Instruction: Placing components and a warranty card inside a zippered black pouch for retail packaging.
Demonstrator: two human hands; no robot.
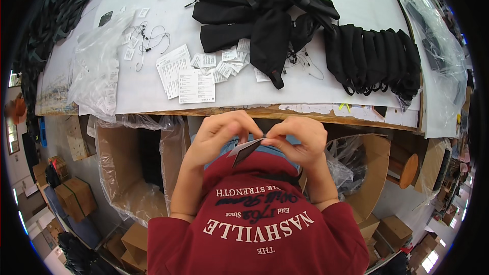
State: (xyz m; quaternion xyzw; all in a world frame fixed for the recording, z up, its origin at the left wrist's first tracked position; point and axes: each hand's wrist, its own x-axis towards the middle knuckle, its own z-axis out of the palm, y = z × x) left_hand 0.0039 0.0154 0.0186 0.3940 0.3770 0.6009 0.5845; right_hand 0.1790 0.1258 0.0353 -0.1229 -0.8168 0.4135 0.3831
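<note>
In front of my chest, just off the table's near edge, I hold a small dark hang tag with a pale side. My left hand is closed, its fingertips pinching at the tag's upper corner. My right hand pinches the same corner with thumb and forefinger, so the two sets of fingertips almost meet. Any cord between them is too small to make out. Beyond my hands lie black zip pouches in a loose pile, with small white printed labels beside them.
Several black pouches stand in a row at the right. Thin black tag cords and printed sheets lie left of the pile, near a clear plastic bag. Lined cardboard boxes flank me below the table edge.
</note>
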